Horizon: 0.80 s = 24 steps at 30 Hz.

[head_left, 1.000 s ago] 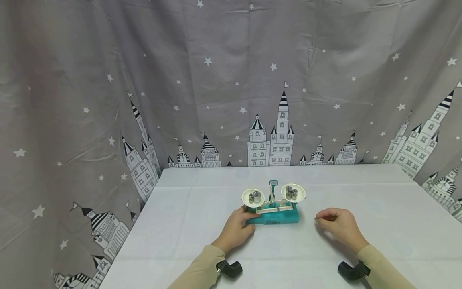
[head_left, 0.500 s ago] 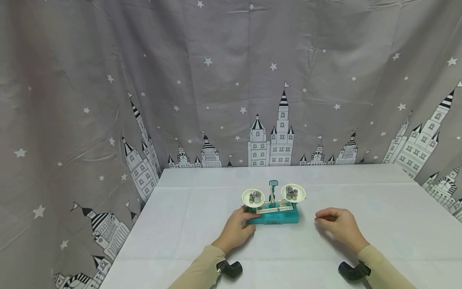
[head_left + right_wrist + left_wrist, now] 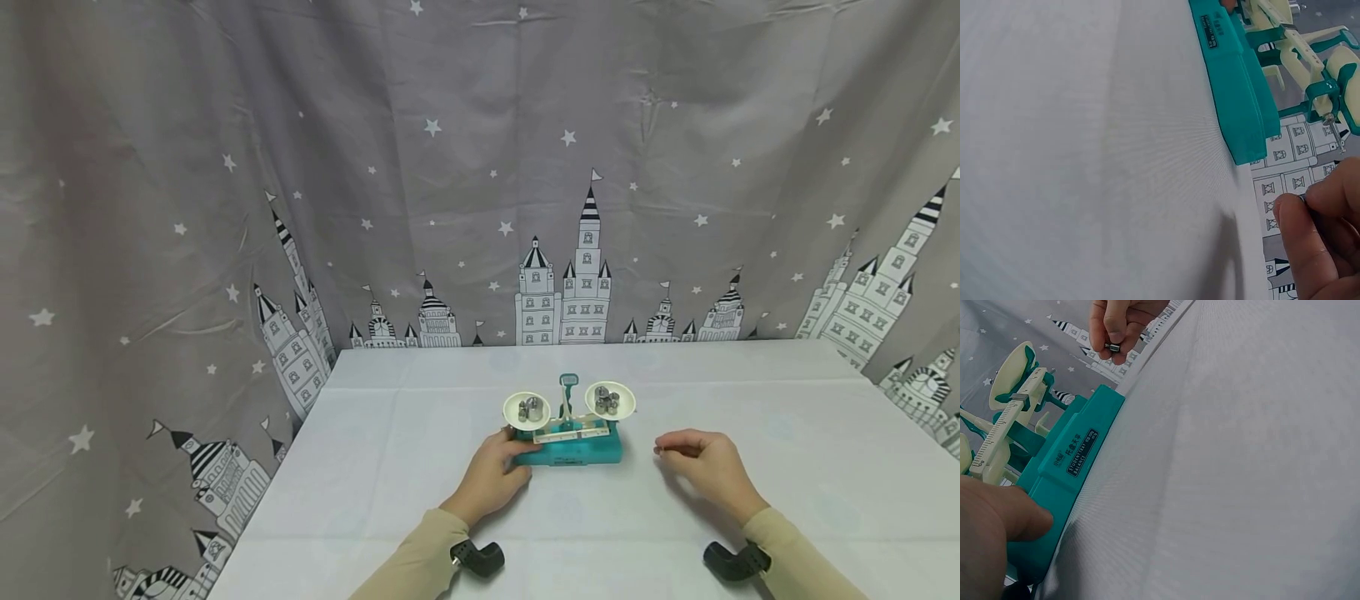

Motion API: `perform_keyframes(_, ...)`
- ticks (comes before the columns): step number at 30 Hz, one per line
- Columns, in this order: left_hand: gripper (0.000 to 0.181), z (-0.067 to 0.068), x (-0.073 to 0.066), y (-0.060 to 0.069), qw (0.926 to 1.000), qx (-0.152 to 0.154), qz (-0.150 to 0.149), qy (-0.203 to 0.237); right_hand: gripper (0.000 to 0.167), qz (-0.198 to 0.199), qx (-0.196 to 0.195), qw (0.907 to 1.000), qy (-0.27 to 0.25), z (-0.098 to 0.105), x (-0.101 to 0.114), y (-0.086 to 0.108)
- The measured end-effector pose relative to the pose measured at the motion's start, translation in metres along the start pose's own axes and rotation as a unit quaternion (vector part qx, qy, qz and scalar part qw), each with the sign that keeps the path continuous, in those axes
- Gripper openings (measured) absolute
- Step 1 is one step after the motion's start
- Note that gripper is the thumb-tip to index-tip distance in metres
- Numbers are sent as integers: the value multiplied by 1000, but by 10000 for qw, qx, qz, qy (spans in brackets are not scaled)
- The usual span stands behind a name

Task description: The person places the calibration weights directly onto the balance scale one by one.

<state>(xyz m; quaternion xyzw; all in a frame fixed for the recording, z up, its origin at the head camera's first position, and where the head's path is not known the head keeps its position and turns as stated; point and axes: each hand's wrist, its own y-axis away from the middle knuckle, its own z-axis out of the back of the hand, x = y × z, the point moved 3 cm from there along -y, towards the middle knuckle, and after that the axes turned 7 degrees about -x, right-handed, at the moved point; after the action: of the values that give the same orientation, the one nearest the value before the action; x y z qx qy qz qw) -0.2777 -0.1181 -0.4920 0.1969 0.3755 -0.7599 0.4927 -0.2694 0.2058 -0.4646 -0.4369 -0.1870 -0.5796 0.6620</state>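
A teal pan balance (image 3: 576,452) stands on the table, its beam tilted down to the left. Several metal weights (image 3: 533,408) lie in its cream left pan (image 3: 511,414). More metal weights (image 3: 606,403) sit in the right pan (image 3: 627,410). My left hand (image 3: 489,472) grips the left end of the base, the thumb on the front face in the left wrist view; its other fingers are mostly hidden. Right of the balance, my right hand (image 3: 708,471) pinches a small metal weight (image 3: 1113,347) between thumb and fingers, above the table and apart from the balance.
A white cloth (image 3: 390,467) covers the table. Behind and to the sides hangs a grey curtain (image 3: 450,208) printed with castles and stars. Each wrist wears a black camera mount, such as the right one (image 3: 731,562).
Both hands and the balance stay in place. The small weight shows slightly more at my right fingertips than before.
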Motion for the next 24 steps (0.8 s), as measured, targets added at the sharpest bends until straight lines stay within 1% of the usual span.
perform_keyframes(4, 34, 0, 0, 0, 10000, 11, -2, 6, 15, -61, 149, 9999, 10, 0, 1, 0)
perform_keyframes(7, 34, 0, 0, 0, 10000, 13, -6, 36, 13, -48, 187, 9998, -3, 3, 5, -3)
perform_keyframes(12, 33, 0, 1, 0, 10000, 3, -6, 65, 13, 0, 127, 9999, 115, 11, 15, -9)
perform_keyframes(17, 34, 0, 1, -1, 10000, 8, -21, 50, 14, 149, 50, 9996, 230, 19, 24, -17)
perform_keyframes(24, 34, 0, 0, -1, 10000, -6, -56, 44, 14, 294, -138, 9982, 504, 25, 42, -35)
